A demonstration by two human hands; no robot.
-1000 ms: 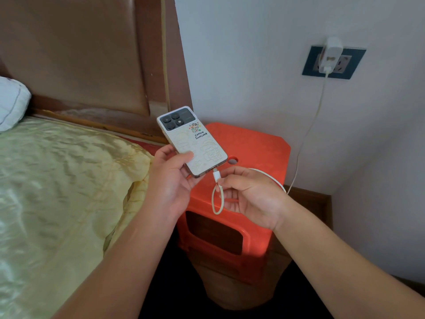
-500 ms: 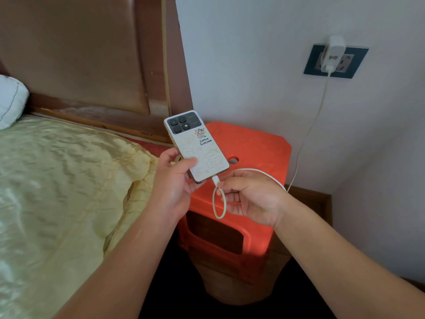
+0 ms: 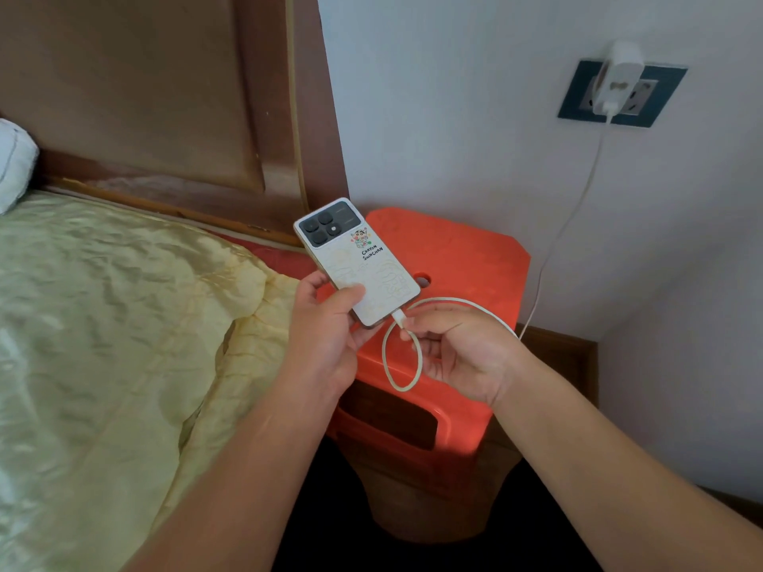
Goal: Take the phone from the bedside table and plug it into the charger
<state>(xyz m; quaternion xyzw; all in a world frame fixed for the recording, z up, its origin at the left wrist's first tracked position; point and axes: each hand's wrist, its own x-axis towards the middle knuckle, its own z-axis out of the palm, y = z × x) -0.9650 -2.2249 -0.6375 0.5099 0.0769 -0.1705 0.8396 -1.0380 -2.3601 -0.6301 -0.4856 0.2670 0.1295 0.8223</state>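
The white phone [image 3: 358, 260] shows its back, with a dark camera block and a cartoon sticker, and is held over the orange bedside stool [image 3: 462, 258]. My left hand [image 3: 326, 336] grips its lower end. My right hand [image 3: 458, 348] pinches the white cable's plug [image 3: 399, 317], which sits against the phone's bottom edge. The cable [image 3: 402, 361] loops under my fingers and runs up the wall to the white charger [image 3: 617, 78] in the dark wall socket [image 3: 660, 92].
A bed with a shiny yellow-green cover [image 3: 115, 332] lies at the left, with a brown headboard [image 3: 165, 105] behind it and a white pillow [image 3: 14, 167] at the far left. White walls meet in a corner at the right.
The phone and both hands have shifted a little to the right and down toward the stool. The plug now sits tight against the phone's bottom edge.
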